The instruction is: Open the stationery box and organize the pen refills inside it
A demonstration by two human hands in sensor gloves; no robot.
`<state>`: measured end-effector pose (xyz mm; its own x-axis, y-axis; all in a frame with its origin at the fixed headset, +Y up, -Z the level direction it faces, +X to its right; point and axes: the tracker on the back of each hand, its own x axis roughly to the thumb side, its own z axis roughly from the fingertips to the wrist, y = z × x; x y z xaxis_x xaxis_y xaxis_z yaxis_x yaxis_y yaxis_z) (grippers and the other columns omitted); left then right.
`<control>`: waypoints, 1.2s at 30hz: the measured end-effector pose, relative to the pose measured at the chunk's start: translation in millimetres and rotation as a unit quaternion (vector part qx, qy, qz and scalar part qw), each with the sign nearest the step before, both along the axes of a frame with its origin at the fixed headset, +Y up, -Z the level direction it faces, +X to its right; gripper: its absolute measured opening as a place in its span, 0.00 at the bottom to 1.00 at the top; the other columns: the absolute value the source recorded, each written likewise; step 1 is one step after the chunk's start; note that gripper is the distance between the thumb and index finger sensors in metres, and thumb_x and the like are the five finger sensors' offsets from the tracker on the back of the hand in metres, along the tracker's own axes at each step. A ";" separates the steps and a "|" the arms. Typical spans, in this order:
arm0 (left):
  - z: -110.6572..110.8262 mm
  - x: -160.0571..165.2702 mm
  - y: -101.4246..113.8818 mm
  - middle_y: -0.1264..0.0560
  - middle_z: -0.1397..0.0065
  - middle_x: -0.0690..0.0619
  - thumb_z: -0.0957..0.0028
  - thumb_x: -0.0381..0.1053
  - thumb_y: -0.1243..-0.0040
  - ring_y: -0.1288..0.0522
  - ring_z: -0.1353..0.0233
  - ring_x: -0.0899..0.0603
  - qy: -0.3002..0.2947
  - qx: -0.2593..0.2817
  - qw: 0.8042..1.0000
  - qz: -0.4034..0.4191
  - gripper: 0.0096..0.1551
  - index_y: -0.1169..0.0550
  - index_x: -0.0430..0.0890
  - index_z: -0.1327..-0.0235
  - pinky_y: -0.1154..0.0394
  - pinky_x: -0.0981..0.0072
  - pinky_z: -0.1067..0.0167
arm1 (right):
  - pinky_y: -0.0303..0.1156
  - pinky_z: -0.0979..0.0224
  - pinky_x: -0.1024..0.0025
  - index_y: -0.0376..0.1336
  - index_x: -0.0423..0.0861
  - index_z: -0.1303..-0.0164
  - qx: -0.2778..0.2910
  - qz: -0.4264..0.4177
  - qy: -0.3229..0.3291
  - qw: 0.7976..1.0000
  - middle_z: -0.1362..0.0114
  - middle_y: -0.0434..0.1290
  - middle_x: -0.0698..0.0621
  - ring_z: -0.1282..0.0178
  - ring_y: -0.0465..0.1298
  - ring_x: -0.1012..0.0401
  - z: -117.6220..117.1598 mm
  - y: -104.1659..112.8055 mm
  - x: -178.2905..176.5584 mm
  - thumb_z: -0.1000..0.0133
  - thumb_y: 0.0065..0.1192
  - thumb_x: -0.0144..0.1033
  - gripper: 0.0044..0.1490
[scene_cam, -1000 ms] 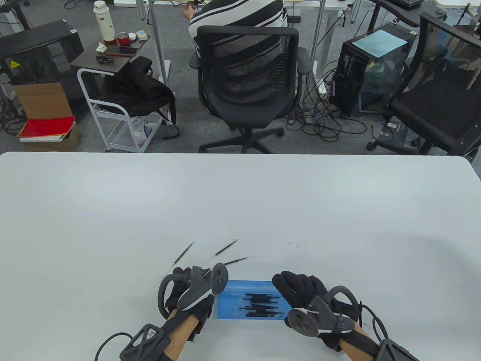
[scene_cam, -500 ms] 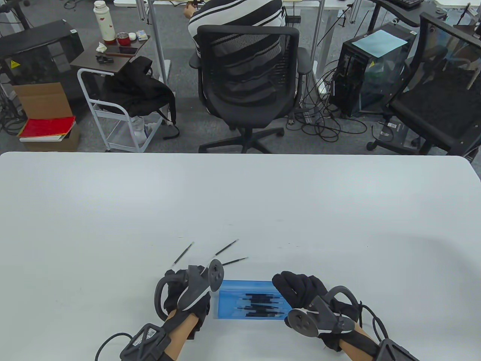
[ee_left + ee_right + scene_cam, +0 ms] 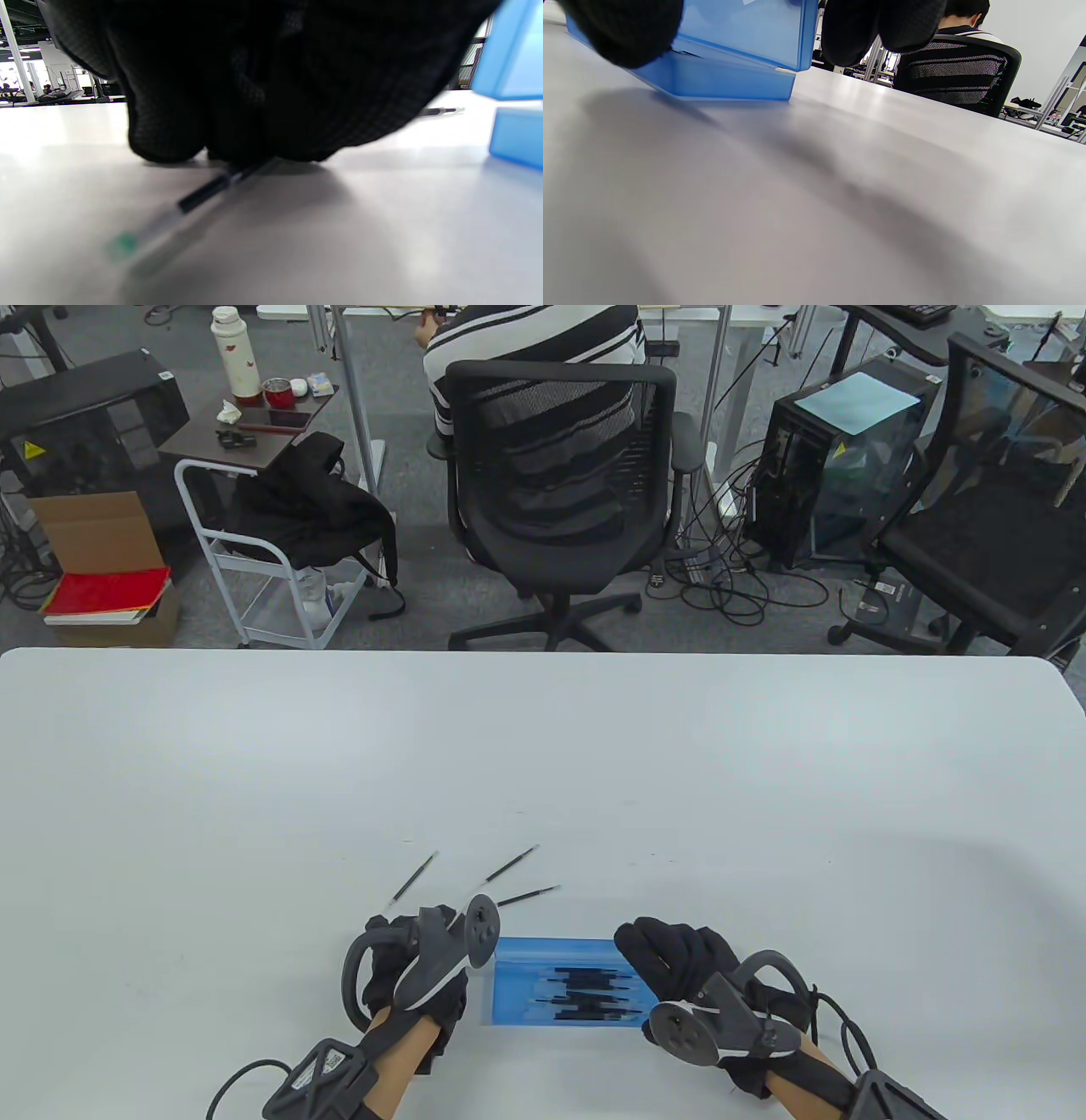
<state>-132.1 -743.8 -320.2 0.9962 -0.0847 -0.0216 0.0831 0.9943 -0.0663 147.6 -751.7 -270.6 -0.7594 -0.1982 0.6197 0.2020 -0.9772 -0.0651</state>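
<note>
The blue stationery box sits on the white table near its front edge, between my two hands, with a batch of dark pen refills already lying lengthwise inside it. In the right wrist view its lid stands raised above the base. My right hand is at the box's right end, fingers curled over the lid there — thumb on one side, fingertips on the other.

My left hand is just left of the box, down on the table. The left wrist view shows its fingers bunched together, their tips pinching one refill against the tabletop — dark along its middle, clear toward a green-tipped end, though that end is blurred.

Three more loose refills lie on the table just beyond my left hand: one to the far left, one in the middle, one to the right, fanned apart and not touching.
</note>
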 end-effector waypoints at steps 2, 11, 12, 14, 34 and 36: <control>3.6 -1.6 6.6 0.12 0.47 0.49 0.58 0.47 0.21 0.11 0.47 0.40 -0.011 0.018 1.000 0.006 0.31 0.18 0.39 0.42 0.29 0.33 0.31 | 0.62 0.16 0.40 0.19 0.47 0.17 0.000 0.000 0.000 1.000 0.10 0.40 0.41 0.16 0.63 0.42 -0.1 0.0 0.0 0.50 0.60 0.62 0.74; 42.4 0.8 62.9 0.12 0.47 0.49 0.57 0.48 0.21 0.11 0.46 0.40 -0.084 0.134 0.987 0.035 0.30 0.18 0.40 0.41 0.30 0.32 0.30 | 0.62 0.16 0.41 0.19 0.47 0.17 -0.002 -0.002 -0.002 1.000 0.10 0.39 0.41 0.15 0.63 0.42 -0.8 -0.1 0.1 0.50 0.60 0.62 0.74; 48.2 3.6 69.2 0.12 0.47 0.49 0.57 0.48 0.21 0.11 0.46 0.41 -0.096 0.147 0.984 0.037 0.30 0.18 0.40 0.41 0.30 0.32 0.30 | 0.62 0.16 0.40 0.19 0.47 0.17 -0.002 -0.002 -0.002 1.000 0.10 0.39 0.41 0.15 0.63 0.42 -0.9 -0.2 0.2 0.50 0.61 0.62 0.74; 58.4 11.4 78.8 0.12 0.46 0.50 0.57 0.48 0.21 0.11 0.46 0.41 -0.132 0.166 0.977 0.037 0.30 0.18 0.40 0.41 0.30 0.32 0.30 | 0.62 0.16 0.40 0.19 0.47 0.17 -0.004 -0.003 -0.002 1.000 0.10 0.39 0.41 0.15 0.63 0.42 -1.2 -0.2 0.2 0.51 0.61 0.62 0.75; 100.6 123.3 31.8 0.13 0.44 0.53 0.56 0.49 0.23 0.12 0.43 0.44 -0.415 0.155 0.883 -0.155 0.30 0.19 0.44 0.39 0.31 0.34 0.27 | 0.62 0.16 0.40 0.19 0.48 0.18 -0.017 -0.013 -0.002 1.000 0.10 0.39 0.42 0.15 0.63 0.42 -4.5 -0.2 1.9 0.51 0.61 0.63 0.75; 101.2 127.5 26.2 0.13 0.44 0.53 0.56 0.49 0.23 0.12 0.43 0.44 -0.421 0.156 0.877 -0.169 0.30 0.20 0.44 0.39 0.31 0.35 0.27 | 0.62 0.16 0.40 0.19 0.48 0.18 -0.016 -0.013 -0.002 1.000 0.10 0.39 0.42 0.15 0.63 0.42 -4.5 -0.2 1.9 0.51 0.61 0.63 0.75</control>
<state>-4.6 -717.6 -219.0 0.5890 -0.4994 0.6353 0.2666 0.8622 0.4307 149.5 -751.9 -275.2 -0.7669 -0.1586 0.6218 0.1771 -0.9837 -0.0326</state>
